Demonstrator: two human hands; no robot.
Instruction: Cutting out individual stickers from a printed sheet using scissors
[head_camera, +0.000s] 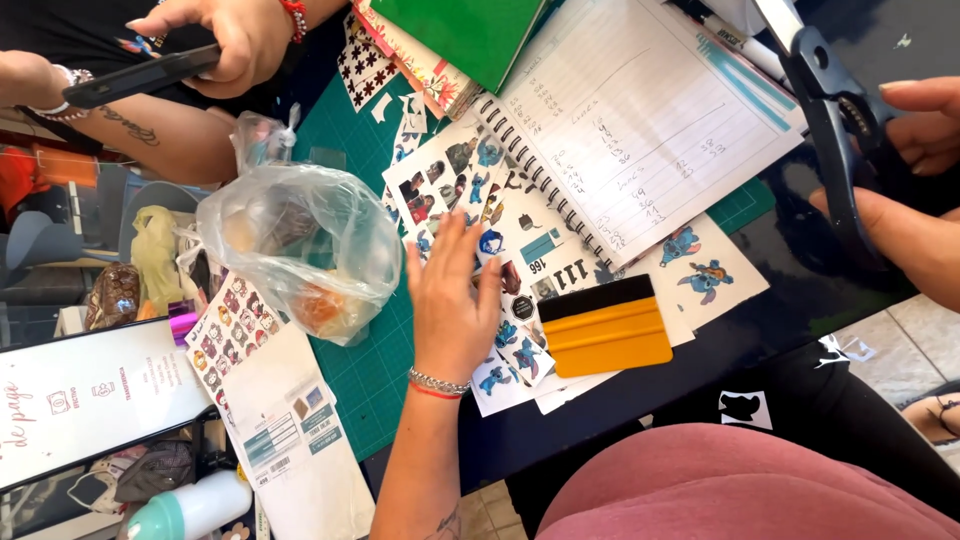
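Observation:
My left hand (450, 305) lies flat, fingers spread, on overlapping sheets of cartoon stickers (450, 175) in the middle of the table. It holds nothing. A beaded bracelet and a red thread circle its wrist. Just right of it sits a yellow squeegee with a black edge (605, 335). At the right edge my right hand (915, 200) grips a dark blue plier-like punch tool (835, 130) held above the dark table top.
An open spiral notebook (640, 110) lies behind the stickers, with a green book (470, 35) beyond it. A clear plastic bag (300, 240) rests on the green cutting mat (370, 370). Another person's hands hold a phone (140, 75) at top left. A white bottle (190, 505) lies at bottom left.

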